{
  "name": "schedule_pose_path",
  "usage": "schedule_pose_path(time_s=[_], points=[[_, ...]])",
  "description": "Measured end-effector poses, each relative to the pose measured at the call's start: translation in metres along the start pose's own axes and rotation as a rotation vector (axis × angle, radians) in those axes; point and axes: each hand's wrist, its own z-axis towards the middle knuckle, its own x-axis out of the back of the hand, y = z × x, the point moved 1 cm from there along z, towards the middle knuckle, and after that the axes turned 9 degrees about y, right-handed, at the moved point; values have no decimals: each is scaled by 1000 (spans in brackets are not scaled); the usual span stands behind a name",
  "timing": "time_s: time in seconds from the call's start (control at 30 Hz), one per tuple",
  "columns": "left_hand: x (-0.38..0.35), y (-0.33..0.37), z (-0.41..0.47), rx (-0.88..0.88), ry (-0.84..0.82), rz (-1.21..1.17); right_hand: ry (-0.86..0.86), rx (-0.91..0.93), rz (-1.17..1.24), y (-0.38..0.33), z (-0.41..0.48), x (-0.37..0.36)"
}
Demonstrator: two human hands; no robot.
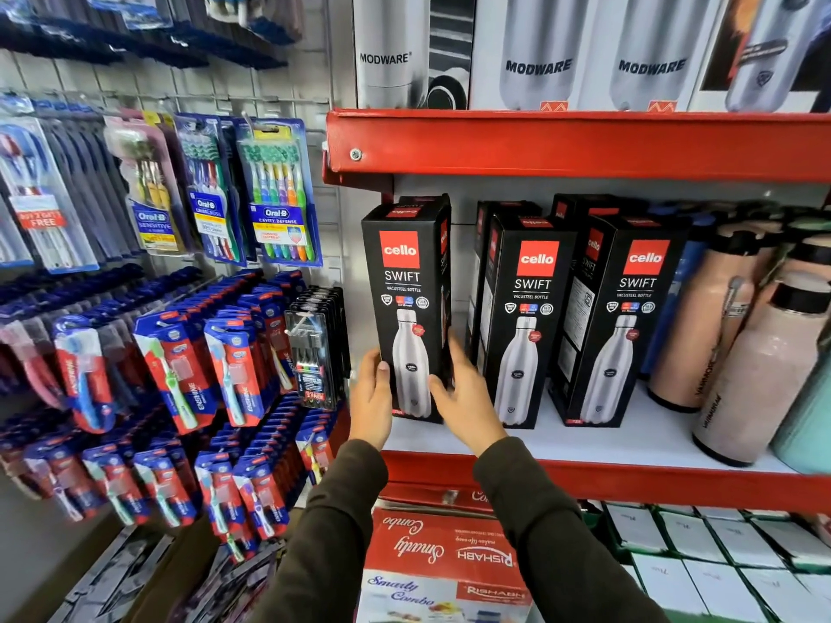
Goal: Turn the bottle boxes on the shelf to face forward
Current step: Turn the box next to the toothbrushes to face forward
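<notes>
Head camera looks slightly down, close to shelf (pixel 584 447)

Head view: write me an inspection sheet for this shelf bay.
Surface: white shelf board with a red front edge, boxes and bottles standing on it.
Job's things: three Cello Swift boxes in the front row; left box front-on, middle box and right box angled slightly, fronts visible. More boxes behind.
Clutter: loose pink bottles at the right.
Grips: left hand and right hand clasp the left box's lower sides.
Cables: nothing seen.
Surroundings: Oral-B toothbrush packs hanging at the left, Modware boxes above, Smarty Combo box below.
</notes>
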Motion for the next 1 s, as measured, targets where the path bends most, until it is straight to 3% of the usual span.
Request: schedule_pose_path(time_s=[0.53, 1.0], points=[[-7, -14, -2, -67, 3, 66, 217, -43, 31, 20, -2, -13], [4, -12, -19, -14, 18, -15, 218, -95, 147, 21, -21, -8]])
